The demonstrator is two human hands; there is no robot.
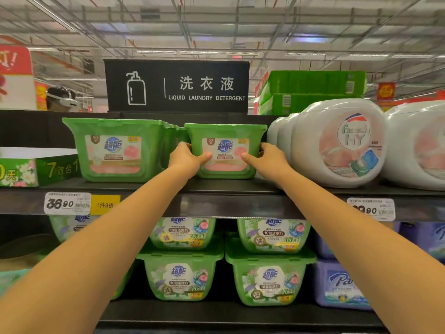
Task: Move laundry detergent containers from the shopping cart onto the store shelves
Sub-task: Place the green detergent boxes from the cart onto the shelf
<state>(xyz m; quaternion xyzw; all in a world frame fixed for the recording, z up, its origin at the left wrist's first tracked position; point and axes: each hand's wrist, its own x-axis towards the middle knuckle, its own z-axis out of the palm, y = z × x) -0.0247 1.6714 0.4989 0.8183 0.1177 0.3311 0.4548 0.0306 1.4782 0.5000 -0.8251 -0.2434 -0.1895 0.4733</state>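
A green tub of detergent pods [225, 133] with a pink label stands on the top shelf [216, 186], straight ahead. My left hand [184, 159] grips its left side and my right hand [268, 160] grips its right side, both thumbs lying across the front label. A second, identical green tub [115, 148] stands to its left on the same shelf, with a further one partly hidden behind between them. The shopping cart is out of view.
White round pod jars [337, 143] stand close on the right of the held tub. A green carton [38, 171] lies at far left. Lower shelf holds stacked green tubs [180, 276] and purple tubs [339, 285]. A black aisle sign [177, 86] rises behind.
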